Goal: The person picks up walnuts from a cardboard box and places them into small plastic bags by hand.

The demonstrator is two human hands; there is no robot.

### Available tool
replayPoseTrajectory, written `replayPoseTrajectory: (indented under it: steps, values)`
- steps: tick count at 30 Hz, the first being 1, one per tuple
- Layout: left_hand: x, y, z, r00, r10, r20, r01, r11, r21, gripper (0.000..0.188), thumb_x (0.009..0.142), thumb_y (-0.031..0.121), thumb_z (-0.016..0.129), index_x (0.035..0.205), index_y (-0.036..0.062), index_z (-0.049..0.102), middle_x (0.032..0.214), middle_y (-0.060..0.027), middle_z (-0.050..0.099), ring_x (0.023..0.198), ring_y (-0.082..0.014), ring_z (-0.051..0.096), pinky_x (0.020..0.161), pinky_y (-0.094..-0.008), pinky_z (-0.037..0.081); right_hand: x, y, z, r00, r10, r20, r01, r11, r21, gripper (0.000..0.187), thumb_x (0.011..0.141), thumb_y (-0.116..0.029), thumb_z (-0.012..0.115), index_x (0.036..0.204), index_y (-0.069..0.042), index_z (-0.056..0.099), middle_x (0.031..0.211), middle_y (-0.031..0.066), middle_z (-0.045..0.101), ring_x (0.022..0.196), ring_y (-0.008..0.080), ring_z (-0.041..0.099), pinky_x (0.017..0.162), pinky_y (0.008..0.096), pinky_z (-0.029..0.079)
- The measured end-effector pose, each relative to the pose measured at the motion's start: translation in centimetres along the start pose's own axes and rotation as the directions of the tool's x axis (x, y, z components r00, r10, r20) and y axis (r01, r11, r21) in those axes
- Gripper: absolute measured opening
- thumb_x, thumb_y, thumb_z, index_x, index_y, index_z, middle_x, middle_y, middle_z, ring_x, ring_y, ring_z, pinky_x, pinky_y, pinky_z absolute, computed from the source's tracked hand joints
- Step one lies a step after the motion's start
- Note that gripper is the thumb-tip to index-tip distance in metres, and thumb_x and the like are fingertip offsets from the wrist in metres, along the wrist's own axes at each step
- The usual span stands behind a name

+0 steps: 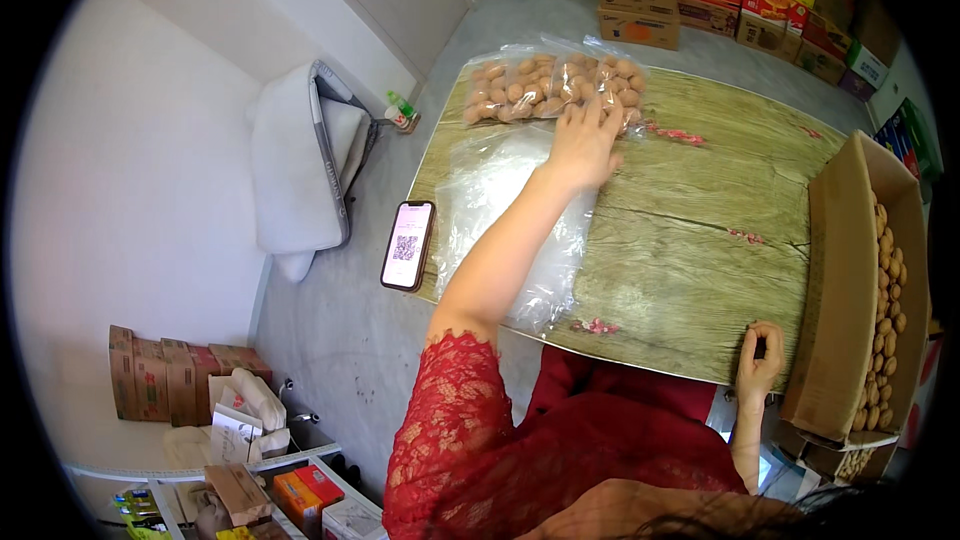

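Observation:
Stretched across the table, my left hand [588,143] lies with extended fingers on the rightmost of several clear plastic bags of brown-shelled nuts [535,85]. The filled bags sit side by side along the far left edge. Beneath my left forearm are flat, clear plastic bags [500,210] with nothing in them. My right hand [760,360] rests at the near right edge of the table, thumb and fingers curled into a ring with nothing visible inside. Beside it stands an open cardboard box [835,290] holding many loose nuts [885,330].
A phone [407,245] with a lit screen lies on the table's left edge. The wood-patterned tabletop [700,210] has small red flower prints. Stacked cartons [640,0] stand beyond the table, a folded grey-white mattress [300,160] leans at the left, and a shelf [310,460] holds packages below.

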State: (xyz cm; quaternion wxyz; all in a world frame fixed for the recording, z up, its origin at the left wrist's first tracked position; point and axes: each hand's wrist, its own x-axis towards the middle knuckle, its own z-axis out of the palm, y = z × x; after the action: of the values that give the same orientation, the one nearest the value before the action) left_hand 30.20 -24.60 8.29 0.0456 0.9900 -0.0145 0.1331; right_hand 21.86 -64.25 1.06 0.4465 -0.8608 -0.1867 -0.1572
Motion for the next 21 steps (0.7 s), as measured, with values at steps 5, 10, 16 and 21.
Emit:
replayPoseTrajectory:
  steps: [5,10,16,21]
  values:
    - [-8.0,-0.1,-1.7,0.955,-0.149,0.256,0.118,0.984,0.135,0.070,0.083,0.037,0.066,0.140,0.0058,0.041,0.142,-0.0263,0.039,0.135,-0.0411,0.034,0.110,-0.0537,0.025,-0.2,0.5,-0.1,1.000,0.006,0.017,-0.006,0.999,-0.032,0.003,0.085,0.001,0.058,0.085,0.000,0.055,0.085,0.0121,0.059,0.079,0.0250,0.056,0.073,0.0326,0.044]
    - [-11.7,-2.1,1.2,0.967,-0.240,0.083,0.237,0.971,0.045,0.059,0.084,0.032,0.066,0.134,0.0054,0.049,0.144,-0.0221,0.040,0.133,-0.0401,0.036,0.112,-0.0535,0.021,0.0,0.0,0.2,1.000,-0.011,0.008,0.012,0.998,-0.062,0.006,0.085,0.001,0.058,0.083,0.000,0.054,0.083,0.0114,0.058,0.078,0.0257,0.055,0.073,0.0324,0.044]
    - [-12.3,-2.7,3.0,0.909,-0.313,-0.275,0.213,0.916,-0.340,0.017,0.082,0.007,0.065,0.098,0.0027,0.067,0.112,-0.0158,0.065,0.111,-0.0340,0.058,0.099,-0.0424,0.042,-0.4,0.0,0.3,0.999,-0.022,-0.029,0.020,0.997,-0.068,0.007,0.085,0.001,0.059,0.081,0.000,0.053,0.081,0.0113,0.056,0.077,0.0260,0.054,0.071,0.0338,0.044]
    - [-11.5,-2.0,0.6,0.882,-0.312,-0.354,0.162,0.905,-0.394,0.021,0.083,0.004,0.063,0.104,0.0039,0.068,0.101,-0.0131,0.070,0.102,-0.0317,0.064,0.097,-0.0427,0.044,-0.4,0.0,0.0,0.999,-0.023,-0.046,0.018,0.995,-0.097,0.007,0.084,-0.001,0.060,0.081,0.000,0.054,0.081,0.0123,0.057,0.077,0.0266,0.055,0.070,0.0344,0.044]
